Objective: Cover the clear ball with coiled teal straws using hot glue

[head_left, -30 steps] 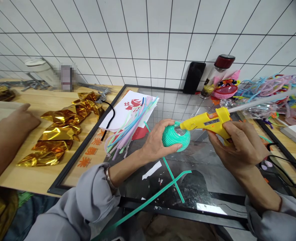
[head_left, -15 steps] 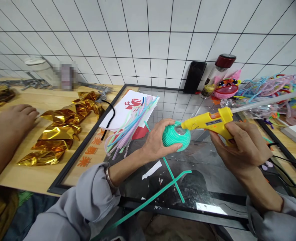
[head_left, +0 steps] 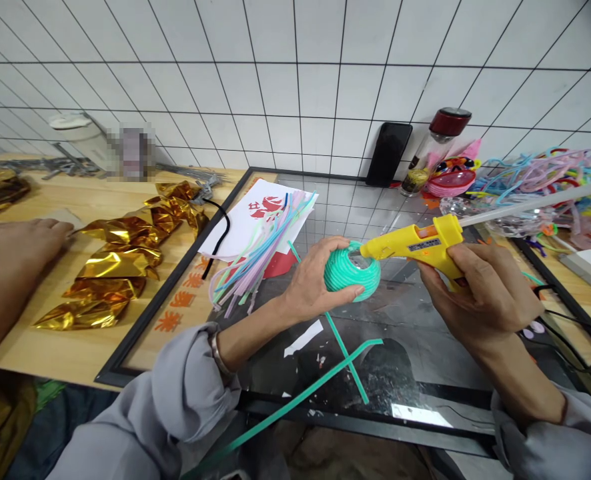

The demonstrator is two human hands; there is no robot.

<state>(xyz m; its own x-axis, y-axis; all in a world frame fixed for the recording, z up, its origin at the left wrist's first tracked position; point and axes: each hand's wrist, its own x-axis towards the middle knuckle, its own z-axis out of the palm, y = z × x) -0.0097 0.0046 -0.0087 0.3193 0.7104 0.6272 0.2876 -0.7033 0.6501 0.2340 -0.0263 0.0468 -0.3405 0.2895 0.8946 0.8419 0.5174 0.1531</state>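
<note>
My left hand [head_left: 309, 280] is closed around a small ball wound with teal cord [head_left: 351, 272], held above a glass sheet. My right hand [head_left: 478, 287] grips a yellow hot glue gun [head_left: 415, 243] by its handle. Its nozzle points left and touches the top of the ball. A white glue stick [head_left: 535, 200] juts from the gun's back. A loose end of teal cord [head_left: 348, 353] hangs from the ball and runs down across the glass toward me.
A black-framed glass sheet [head_left: 425, 347] covers the table. On it lie a bundle of pastel cords [head_left: 260, 257] and white paper. Gold foil pieces [head_left: 120, 260] lie at left by another person's hand [head_left: 20, 243]. A phone, a red-capped bottle [head_left: 433, 150] and tangled coloured cords [head_left: 550, 173] stand at back right.
The other person's hand at left has slid along the table and now lies flat. My hands, the ball and the glue gun have barely moved.
</note>
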